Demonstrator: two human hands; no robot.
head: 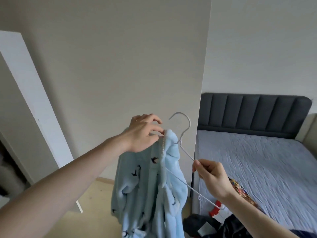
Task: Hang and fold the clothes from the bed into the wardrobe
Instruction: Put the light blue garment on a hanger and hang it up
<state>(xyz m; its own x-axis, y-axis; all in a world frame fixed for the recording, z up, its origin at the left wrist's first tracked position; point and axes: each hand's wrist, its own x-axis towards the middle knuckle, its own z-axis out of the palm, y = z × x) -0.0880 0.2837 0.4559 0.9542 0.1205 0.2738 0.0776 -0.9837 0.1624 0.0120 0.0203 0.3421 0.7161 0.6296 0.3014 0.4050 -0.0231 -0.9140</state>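
Note:
A light-blue fleece garment [145, 189] with small dark bird prints hangs in mid-air in front of me. My left hand [144, 133] pinches its top edge by the pearl-trimmed collar. A thin white wire hanger [184, 152] is tilted, hook up near the wall, one end tucked inside the garment. My right hand [211, 176] pinches the hanger's free shoulder arm, to the right of the garment. More clothes [228, 219], dark and colourful, lie heaped at the bed's near corner. The white wardrobe door [32, 93] stands open at the left.
The bed [260, 169] with a grey quilted mattress and dark padded headboard [253, 114] fills the right side. A beige wall corner juts out just behind the hanger. Pale wooden floor [92, 203] shows below the garment. The wardrobe's dark interior [6, 169] sits at the far left.

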